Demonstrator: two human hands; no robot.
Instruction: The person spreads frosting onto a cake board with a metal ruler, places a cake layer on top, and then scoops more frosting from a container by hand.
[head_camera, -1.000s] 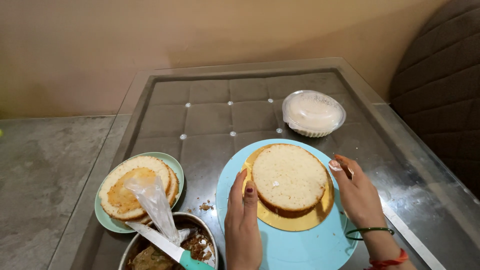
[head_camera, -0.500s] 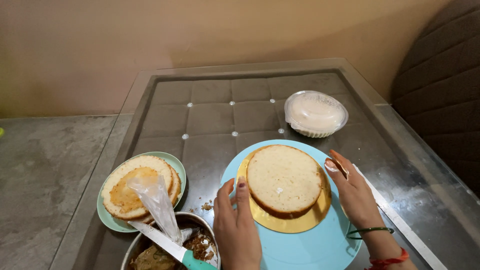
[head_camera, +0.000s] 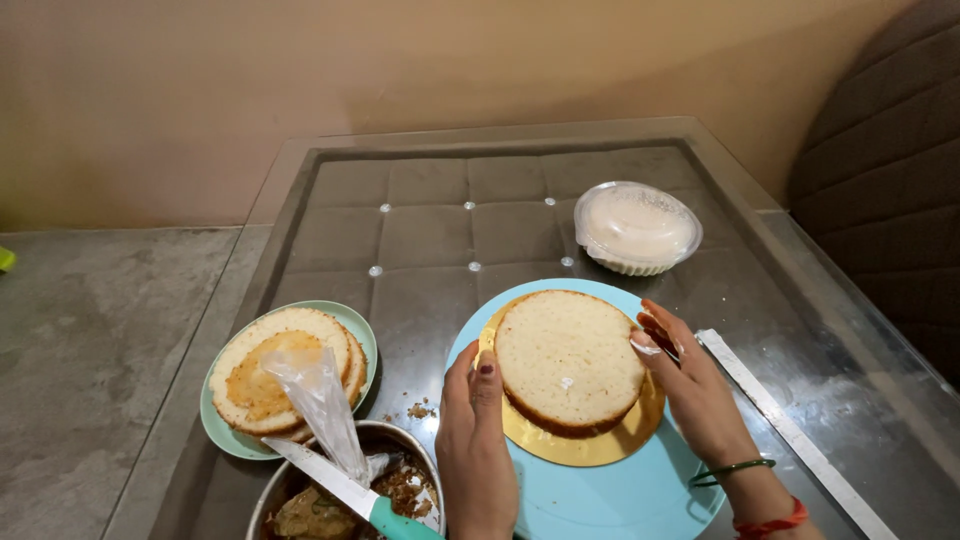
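A round pale sponge cake layer (head_camera: 568, 360) lies on a gold cake board (head_camera: 590, 442), which rests on a light blue turntable (head_camera: 610, 495). My left hand (head_camera: 475, 440) touches the cake's left edge, fingers together and pointing away from me. My right hand (head_camera: 695, 385) is at the cake's right edge with its fingertips against the side. Neither hand grips anything; both press lightly on the layer's rim.
A green plate (head_camera: 362, 340) at left carries more cake layers (head_camera: 275, 375) with a clear piping bag (head_camera: 320, 405) across them. A steel bowl (head_camera: 340, 495) of brown filling holds a teal-handled knife (head_camera: 345, 490). A lidded clear container of cream (head_camera: 637, 227) stands behind. A long metal ruler (head_camera: 790, 430) lies right.
Both hands have shifted slightly along the cake's sides and the cake layer sits a little further left on the board. The view has moved somewhat.
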